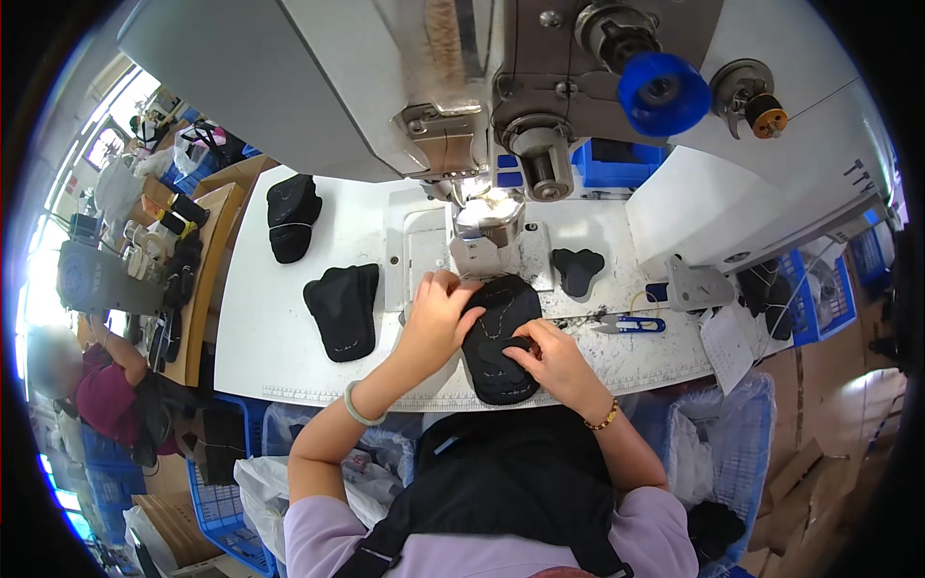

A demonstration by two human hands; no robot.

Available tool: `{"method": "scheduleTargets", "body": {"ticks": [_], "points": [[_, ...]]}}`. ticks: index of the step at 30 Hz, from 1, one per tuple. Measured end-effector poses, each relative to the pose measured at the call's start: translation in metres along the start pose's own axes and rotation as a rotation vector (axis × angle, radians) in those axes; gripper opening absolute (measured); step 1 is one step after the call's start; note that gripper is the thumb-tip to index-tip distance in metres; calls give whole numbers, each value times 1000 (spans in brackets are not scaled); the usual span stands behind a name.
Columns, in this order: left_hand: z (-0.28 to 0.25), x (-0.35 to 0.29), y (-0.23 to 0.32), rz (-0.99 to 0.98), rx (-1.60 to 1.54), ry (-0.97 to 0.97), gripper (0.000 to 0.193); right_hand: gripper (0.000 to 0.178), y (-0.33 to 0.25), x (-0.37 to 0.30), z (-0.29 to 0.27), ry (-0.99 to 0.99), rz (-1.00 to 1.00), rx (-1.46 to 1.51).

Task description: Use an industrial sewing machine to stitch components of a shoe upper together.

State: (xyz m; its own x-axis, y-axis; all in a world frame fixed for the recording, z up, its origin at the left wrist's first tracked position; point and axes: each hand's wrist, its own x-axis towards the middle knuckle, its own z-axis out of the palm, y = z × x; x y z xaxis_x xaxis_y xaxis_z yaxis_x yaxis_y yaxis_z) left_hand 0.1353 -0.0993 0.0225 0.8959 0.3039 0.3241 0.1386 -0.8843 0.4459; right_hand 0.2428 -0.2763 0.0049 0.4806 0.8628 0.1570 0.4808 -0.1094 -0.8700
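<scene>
A long black padded fabric piece (501,378) with light stitch or chalk lines lies below the head of a sewing machine (487,236), near the table's front edge. My left hand (441,316) grips its upper left edge close to the needle area, with fingers curled and the thumb on top. At the right side, my right hand (554,358) pinches a small raised black flap between thumb and fingers. What lies under the presser foot is hidden. Thread snips (631,326) with blue handles rest to the right of my right hand.
Left on the white table (251,337) lie a black fabric stack (342,313) and a tied black bundle (292,220). A small three-lobed black piece (578,272) sits right of the needle. Blue crates (752,424) flank me below. Another person (106,395) sits far left.
</scene>
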Motion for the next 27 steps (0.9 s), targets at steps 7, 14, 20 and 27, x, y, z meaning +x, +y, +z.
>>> {"method": "scheduleTargets", "body": {"ticks": [7, 14, 20, 27], "points": [[2, -12, 1, 28, -438, 189, 19, 18, -7, 2, -4, -11, -28, 30], [-32, 2, 24, -393, -1595, 5, 21, 13, -55, 26, -23, 208, -236, 370], [-50, 4, 28, -420, -1827, -48, 30, 15, -70, 41, -23, 294, -225, 378], [-50, 9, 34, -394, -1520, -64, 32, 19, -69, 52, -16, 293, -206, 380]]}}
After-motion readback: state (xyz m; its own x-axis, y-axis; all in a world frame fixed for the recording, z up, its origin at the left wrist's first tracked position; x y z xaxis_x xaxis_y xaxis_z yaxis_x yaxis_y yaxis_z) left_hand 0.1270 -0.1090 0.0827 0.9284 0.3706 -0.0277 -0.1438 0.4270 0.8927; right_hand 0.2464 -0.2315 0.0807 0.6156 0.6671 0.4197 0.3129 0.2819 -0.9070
